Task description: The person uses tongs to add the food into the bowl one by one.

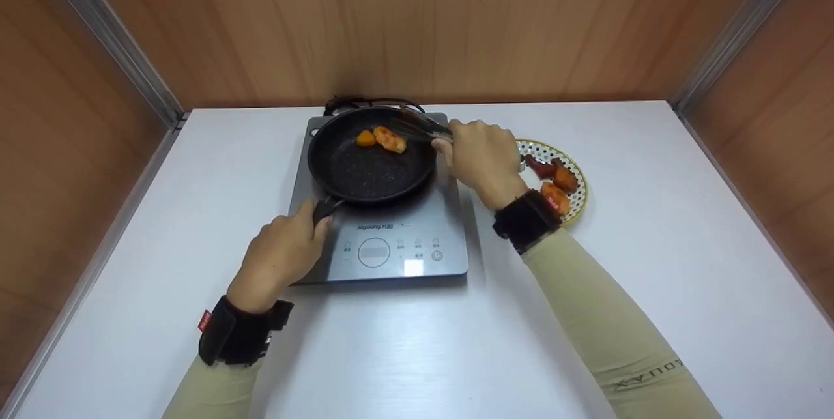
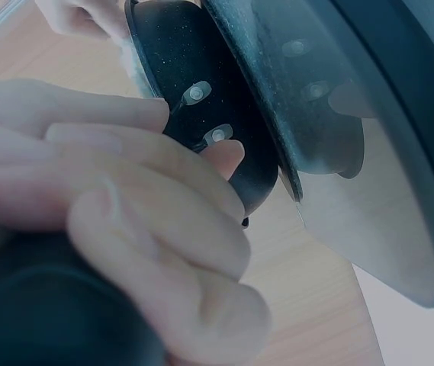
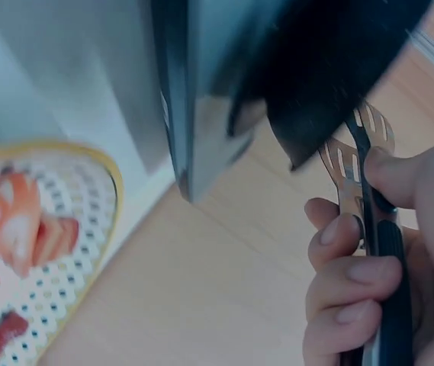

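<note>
Left hand (image 1: 280, 249): fingers curled round the handle (image 1: 326, 208), seemingly to steady the pan (image 1: 368, 174). Pan: round, black, speckled, over the cooker (image 1: 449, 230), contact unclear; two orange pieces (image 1: 389, 139) towards its far side. Right hand (image 1: 483, 155): wrapped round slotted tongs (image 1: 418, 126), angled left, apparently for reach. Plate (image 1: 584, 192), right: dotted, yellow-rimmed, bearing food (image 1: 565, 178), probably kept handy.

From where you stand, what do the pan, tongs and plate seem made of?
Pan: probably metal with a dark coating, judging by its speckles and rivets.
Tongs: slotted ends with a metallic sheen; black handle perhaps plastic.
Plate: smooth, possibly glazed ceramic given its dotted pattern, though melamine could match.
</note>
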The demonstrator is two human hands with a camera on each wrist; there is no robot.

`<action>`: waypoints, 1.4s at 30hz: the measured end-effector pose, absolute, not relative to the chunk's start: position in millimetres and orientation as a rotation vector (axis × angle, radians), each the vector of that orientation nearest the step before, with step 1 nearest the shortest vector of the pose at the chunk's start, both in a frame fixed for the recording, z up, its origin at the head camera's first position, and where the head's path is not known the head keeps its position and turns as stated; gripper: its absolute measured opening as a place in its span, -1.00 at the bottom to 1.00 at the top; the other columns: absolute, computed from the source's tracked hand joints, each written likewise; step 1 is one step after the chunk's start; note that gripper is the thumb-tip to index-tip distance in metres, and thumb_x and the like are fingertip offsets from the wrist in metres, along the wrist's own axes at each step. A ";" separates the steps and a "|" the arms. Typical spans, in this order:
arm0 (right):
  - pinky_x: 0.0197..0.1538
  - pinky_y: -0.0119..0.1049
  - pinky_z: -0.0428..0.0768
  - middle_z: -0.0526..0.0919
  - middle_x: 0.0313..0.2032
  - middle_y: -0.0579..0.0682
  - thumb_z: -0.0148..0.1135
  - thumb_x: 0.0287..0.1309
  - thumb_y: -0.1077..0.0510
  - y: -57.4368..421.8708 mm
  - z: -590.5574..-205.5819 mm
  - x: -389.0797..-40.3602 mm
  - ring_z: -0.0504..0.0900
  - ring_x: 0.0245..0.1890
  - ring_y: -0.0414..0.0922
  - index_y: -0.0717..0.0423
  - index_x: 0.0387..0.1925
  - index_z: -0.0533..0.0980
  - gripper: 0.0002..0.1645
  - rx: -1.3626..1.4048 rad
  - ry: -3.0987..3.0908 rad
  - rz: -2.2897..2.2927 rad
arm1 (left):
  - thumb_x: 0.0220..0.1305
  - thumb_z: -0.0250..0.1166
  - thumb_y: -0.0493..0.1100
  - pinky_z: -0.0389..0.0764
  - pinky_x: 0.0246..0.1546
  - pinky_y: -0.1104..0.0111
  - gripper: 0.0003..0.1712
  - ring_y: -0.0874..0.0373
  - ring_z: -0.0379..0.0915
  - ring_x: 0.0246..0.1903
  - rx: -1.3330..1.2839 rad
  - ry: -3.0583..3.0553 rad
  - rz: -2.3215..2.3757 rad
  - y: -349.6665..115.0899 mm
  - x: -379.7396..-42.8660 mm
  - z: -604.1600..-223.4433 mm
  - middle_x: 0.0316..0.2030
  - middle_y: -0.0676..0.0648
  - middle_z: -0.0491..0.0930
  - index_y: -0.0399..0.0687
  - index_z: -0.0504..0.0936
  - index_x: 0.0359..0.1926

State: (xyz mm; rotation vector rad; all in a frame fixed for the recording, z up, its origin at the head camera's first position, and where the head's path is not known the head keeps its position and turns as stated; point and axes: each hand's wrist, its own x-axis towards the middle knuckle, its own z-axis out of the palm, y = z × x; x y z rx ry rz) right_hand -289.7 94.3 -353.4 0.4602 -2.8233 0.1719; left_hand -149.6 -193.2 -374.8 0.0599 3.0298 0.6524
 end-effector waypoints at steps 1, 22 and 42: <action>-0.25 0.19 0.64 0.75 -0.25 0.20 0.09 0.54 -0.35 101.0 -350.1 -288.5 0.73 -0.32 0.24 0.12 -0.04 0.63 -0.39 0.455 -2.813 0.190 | 0.69 0.05 0.01 0.42 -0.47 0.08 -0.65 -0.10 0.47 -0.44 0.059 3.029 0.653 -193.3 -149.4 -374.6 -0.44 -0.25 0.57 -0.22 0.45 0.03; -0.37 0.00 0.42 0.70 -0.22 0.20 0.05 0.49 -0.45 234.0 -364.3 -250.6 0.58 -0.31 0.16 0.13 0.19 0.60 -0.22 0.146 -2.972 0.546 | 0.69 0.04 0.02 0.41 -0.49 0.08 -0.68 -0.10 0.46 -0.46 0.075 3.024 0.655 -195.7 -149.4 -375.0 -0.45 -0.23 0.55 -0.19 0.43 -0.04; -0.07 0.32 0.58 0.65 0.12 0.46 0.02 0.50 -0.43 238.9 -389.6 -258.5 0.66 0.06 0.43 0.20 0.35 0.52 -0.14 0.127 -3.090 0.462 | 0.69 0.03 -0.01 0.33 -0.56 0.20 -0.69 -0.03 0.42 -0.54 0.080 3.036 0.646 -197.7 -148.6 -375.7 -0.55 -0.13 0.46 -0.20 0.42 -0.09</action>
